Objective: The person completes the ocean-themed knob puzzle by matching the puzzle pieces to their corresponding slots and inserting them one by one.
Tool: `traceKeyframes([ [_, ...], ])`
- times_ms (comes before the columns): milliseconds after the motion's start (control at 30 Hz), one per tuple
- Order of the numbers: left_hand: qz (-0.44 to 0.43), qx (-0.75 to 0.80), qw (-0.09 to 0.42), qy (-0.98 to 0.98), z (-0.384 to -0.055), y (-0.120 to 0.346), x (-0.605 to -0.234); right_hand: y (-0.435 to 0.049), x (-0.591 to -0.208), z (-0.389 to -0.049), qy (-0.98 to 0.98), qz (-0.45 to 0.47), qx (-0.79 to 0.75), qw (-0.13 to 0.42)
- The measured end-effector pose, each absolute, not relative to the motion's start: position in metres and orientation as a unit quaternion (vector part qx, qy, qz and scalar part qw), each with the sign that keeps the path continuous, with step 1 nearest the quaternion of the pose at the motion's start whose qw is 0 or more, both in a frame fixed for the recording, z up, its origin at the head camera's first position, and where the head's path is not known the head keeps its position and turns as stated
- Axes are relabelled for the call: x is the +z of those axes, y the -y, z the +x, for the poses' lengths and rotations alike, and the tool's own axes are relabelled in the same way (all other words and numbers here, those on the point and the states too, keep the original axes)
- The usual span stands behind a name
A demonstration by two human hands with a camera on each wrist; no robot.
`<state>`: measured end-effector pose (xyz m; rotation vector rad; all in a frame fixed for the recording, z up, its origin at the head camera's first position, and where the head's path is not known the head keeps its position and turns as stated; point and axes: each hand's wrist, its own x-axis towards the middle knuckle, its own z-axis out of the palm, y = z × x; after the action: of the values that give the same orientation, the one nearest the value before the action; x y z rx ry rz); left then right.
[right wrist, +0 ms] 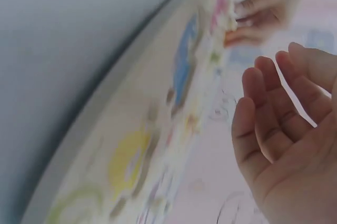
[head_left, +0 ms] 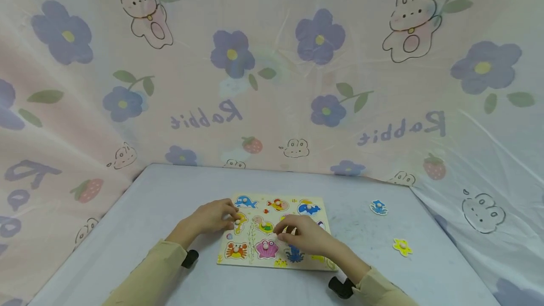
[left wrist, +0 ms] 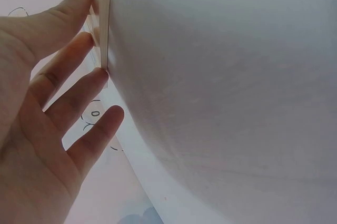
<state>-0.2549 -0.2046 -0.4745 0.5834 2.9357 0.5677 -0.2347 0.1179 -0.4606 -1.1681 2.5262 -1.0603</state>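
Note:
A wooden peg puzzle board (head_left: pixel 250 261) with sea-animal pictures lies on the table. My left hand (head_left: pixel 216 216) is at its left edge, fingertips beside the yellow seahorse piece (head_left: pixel 241 218). In the left wrist view the thumb (left wrist: pixel 63 16) and fingers stand apart, touching the board's edge (left wrist: pixel 105 18). My right hand (head_left: pixel 303 233) hovers over the board's middle, fingertips beside the turtle piece (head_left: pixel 265 225); its fingers (right wrist: pixel 258 129) are loosely bent, with nothing visible in them. A crab piece (head_left: pixel 236 250) and a pink shell piece (head_left: pixel 267 249) sit along the near row.
Right of the board, a blue sea-creature piece (head_left: pixel 378 208) and a yellow star piece (head_left: pixel 402 247) lie loose on the white tabletop (head_left: pixel 361 249). A dolphin (head_left: pixel 246 201), a fish (head_left: pixel 278 204) and a whale (head_left: pixel 309 208) line the far row. A printed curtain (head_left: pixel 272 84) hangs behind.

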Motion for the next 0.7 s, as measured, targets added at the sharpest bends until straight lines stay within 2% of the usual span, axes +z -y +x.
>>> traceKeyframes([
  [400, 0.204, 0.188, 0.047, -0.96, -0.253, 0.205, -0.472, -0.207, -0.459, -0.239, -0.887, -0.256, -0.383, -0.017],
  [700, 0.198, 0.186, 0.047, -0.961, -0.252, 0.204, -0.472, -0.283, -0.462, -0.253, -0.921, -0.168, -0.34, -0.088],
])
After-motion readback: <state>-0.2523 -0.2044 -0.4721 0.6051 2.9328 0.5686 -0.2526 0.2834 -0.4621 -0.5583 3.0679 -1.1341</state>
